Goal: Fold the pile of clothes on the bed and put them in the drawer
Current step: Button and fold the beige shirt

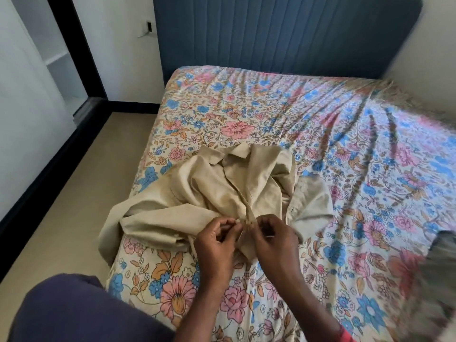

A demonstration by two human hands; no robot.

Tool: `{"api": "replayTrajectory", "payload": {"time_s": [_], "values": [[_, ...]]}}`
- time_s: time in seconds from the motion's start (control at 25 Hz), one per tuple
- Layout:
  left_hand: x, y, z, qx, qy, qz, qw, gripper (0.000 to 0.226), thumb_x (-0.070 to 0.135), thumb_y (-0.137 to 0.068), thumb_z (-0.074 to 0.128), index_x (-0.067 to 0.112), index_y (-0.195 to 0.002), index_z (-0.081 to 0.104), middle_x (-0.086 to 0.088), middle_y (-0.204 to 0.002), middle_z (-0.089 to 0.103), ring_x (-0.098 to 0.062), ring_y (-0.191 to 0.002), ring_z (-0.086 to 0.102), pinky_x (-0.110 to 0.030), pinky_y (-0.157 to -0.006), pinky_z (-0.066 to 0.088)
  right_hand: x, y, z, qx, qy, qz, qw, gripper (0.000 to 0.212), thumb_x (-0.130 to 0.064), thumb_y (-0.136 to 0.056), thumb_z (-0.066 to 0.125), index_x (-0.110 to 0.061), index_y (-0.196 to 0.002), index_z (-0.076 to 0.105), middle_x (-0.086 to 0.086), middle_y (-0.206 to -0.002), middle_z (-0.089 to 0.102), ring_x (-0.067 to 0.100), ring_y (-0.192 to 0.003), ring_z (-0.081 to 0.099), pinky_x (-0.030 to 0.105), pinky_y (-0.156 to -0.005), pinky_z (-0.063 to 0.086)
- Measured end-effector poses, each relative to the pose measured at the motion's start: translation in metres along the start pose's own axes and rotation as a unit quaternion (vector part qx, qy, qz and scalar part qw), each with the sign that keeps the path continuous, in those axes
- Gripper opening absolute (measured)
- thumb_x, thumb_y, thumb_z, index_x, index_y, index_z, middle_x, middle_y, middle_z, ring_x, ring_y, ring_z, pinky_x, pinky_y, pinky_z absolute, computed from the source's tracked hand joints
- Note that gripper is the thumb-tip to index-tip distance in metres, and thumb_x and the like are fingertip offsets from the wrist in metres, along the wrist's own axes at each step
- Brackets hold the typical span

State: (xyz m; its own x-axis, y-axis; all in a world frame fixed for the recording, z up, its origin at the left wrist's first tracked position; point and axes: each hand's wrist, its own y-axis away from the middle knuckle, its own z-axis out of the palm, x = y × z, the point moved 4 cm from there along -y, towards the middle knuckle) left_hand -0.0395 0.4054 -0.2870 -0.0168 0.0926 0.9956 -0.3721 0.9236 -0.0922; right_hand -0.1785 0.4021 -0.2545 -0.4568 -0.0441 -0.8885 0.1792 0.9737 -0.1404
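A: Any drawer or box in view?

B: I can't make one out. What carries everything is the bed point(271, 114), covered with a floral sheet point(357, 154) in pink, blue and orange, and backed by a blue padded headboard point(283, 33).

A: And what lies on it?

B: A beige shirt point(204, 191), crumpled, collar towards the headboard. Its left part spills over the left edge of the bed and hangs down toward the tan floor point(61, 213). Just to the right of it, touching it, lies a paler greyish-beige piece of cloth point(312, 201); whether that is a second garment or part of the same one, I can't tell. At the far right edge there is a blurred grey shape point(441, 245), too smeared to name.

A: Where are the hands?

B: Both at the near end of the shirt, close together, almost touching. The left hand point(217, 243) has its fingers curled and pinches the front edge of the shirt from the left. The right hand point(274, 239) pinches the same strip of cloth from the right. The strip runs up between them toward the collar.

A: Anything else?

B: Dark blue fabric point(74, 314) of the person's clothing fills the lower left corner, and a bit of red point(348, 336) shows at the right forearm.
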Motion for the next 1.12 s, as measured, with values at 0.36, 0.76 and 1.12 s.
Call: {"api": "replayTrajectory", "payload": {"time_s": [0.36,0.76,1.12], "values": [[0.006,0.007,-0.001,-0.052,-0.003,0.047,0.998,0.012,0.008,-0.092,0.073,0.016,-0.099,0.079,0.008,-0.089,0.078,-0.014,-0.088,0.075,-0.041,-0.081,0.062,-0.01,0.011,0.004,0.042,-0.013,-0.023,0.999,0.015,-0.015,-0.089,0.075,-0.024,-0.078,0.069,-0.01,-0.069,0.068,0.011,-0.067,0.064,0.012,-0.059,0.045],[0.008,0.008,-0.001,-0.054,-0.039,0.071,0.995,0.009,0.012,-0.093,0.073,0.016,-0.097,0.08,0.012,-0.082,0.076,-0.009,-0.08,0.073,-0.026,-0.071,0.059,-0.009,0.012,-0.002,0.02,0.003,-0.093,0.995,0.02,-0.004,-0.089,0.072,-0.021,-0.089,0.081,-0.017,-0.073,0.074,0.007,-0.069,0.072,0.018,-0.063,0.053],[0.005,0.006,-0.001,-0.102,-0.032,0.034,0.994,0.021,0.006,-0.098,0.064,0.019,-0.092,0.079,0.005,-0.077,0.074,-0.013,-0.075,0.071,-0.031,-0.067,0.058,-0.005,0.007,-0.004,-0.017,-0.013,-0.057,0.998,0.015,-0.006,-0.084,0.082,-0.021,-0.086,0.08,-0.011,-0.082,0.076,0.004,-0.067,0.073,0.014,-0.06,0.054]]}}
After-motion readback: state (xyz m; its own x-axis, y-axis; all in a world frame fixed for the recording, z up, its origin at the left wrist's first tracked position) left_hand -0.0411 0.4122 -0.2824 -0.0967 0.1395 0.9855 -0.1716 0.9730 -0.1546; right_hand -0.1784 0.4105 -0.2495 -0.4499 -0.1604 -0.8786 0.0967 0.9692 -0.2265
